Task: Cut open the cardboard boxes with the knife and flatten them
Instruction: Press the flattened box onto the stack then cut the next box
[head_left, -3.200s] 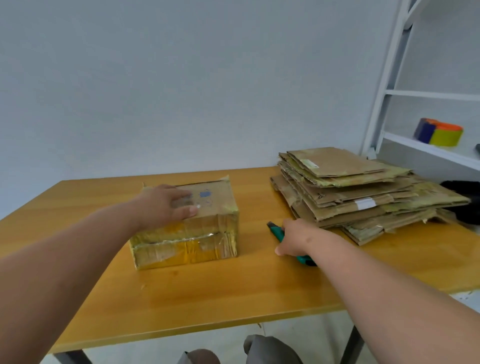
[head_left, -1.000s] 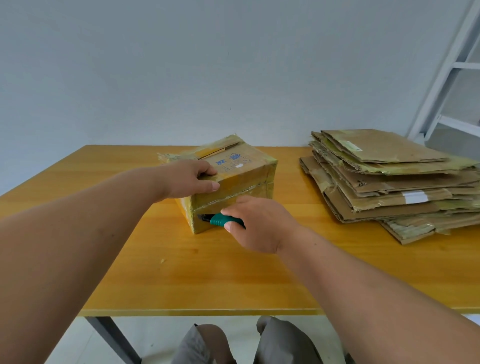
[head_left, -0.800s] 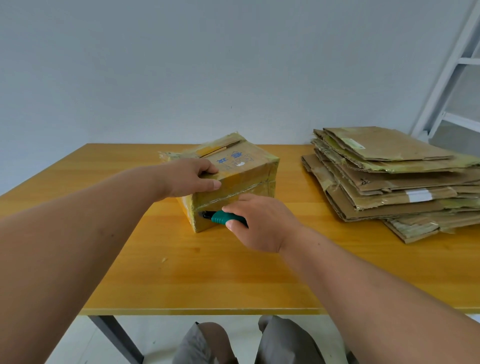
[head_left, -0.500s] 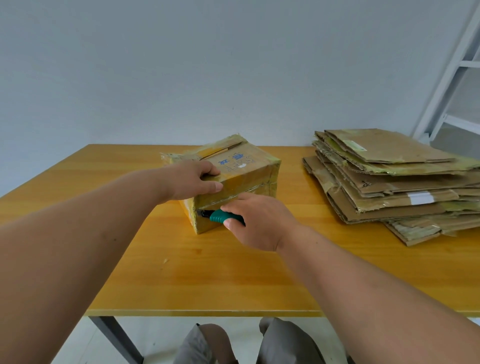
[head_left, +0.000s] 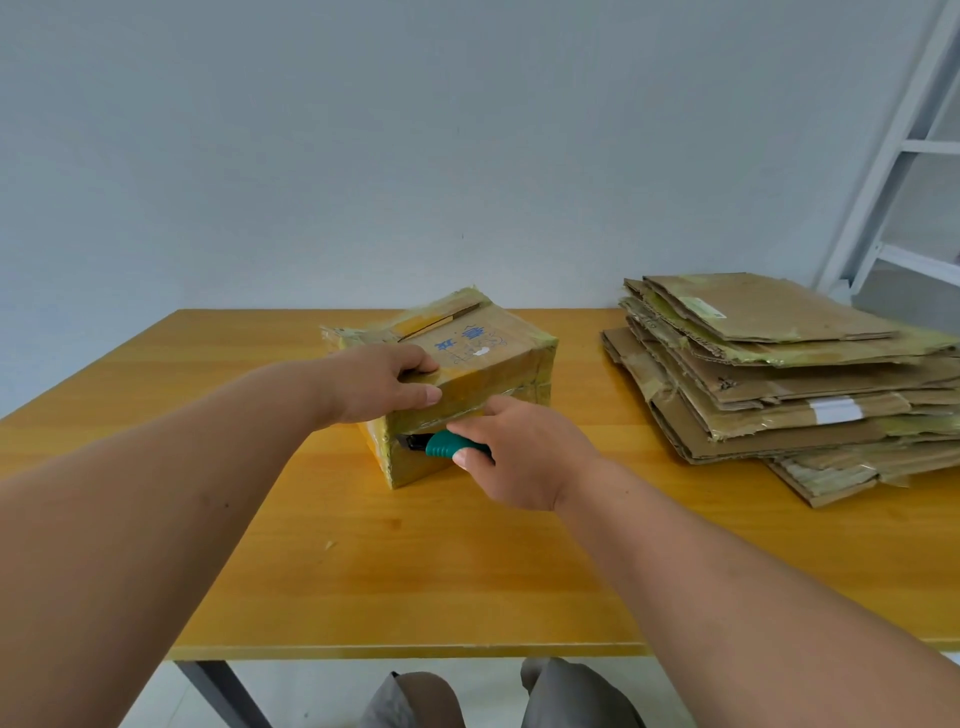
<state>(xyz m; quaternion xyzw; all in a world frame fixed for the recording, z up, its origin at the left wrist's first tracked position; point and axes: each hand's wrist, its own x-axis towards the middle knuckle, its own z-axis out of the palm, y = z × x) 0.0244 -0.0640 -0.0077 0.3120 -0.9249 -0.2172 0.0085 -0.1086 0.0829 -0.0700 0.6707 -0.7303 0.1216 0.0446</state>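
Note:
A small taped cardboard box (head_left: 488, 358) sits near the middle of the wooden table (head_left: 415, 561), turned with a corner toward me. My left hand (head_left: 379, 382) grips its near top edge, fingers on top and thumb on the front face. My right hand (head_left: 519, 452) grips a green-handled knife (head_left: 441, 444), whose black tip sits against the tape seam on the box's front face near the left corner. The blade itself is hidden.
A tall stack of flattened cardboard (head_left: 779, 374) lies on the table's right side. A white metal shelf frame (head_left: 898, 171) stands at the far right. A grey wall is behind the table. My knees show below the table's front edge.
Since 3.2 s ago my right hand picked the knife up off the table and brought it to the box, which got turned. Over the last second the knife tip edged slightly left along the seam.

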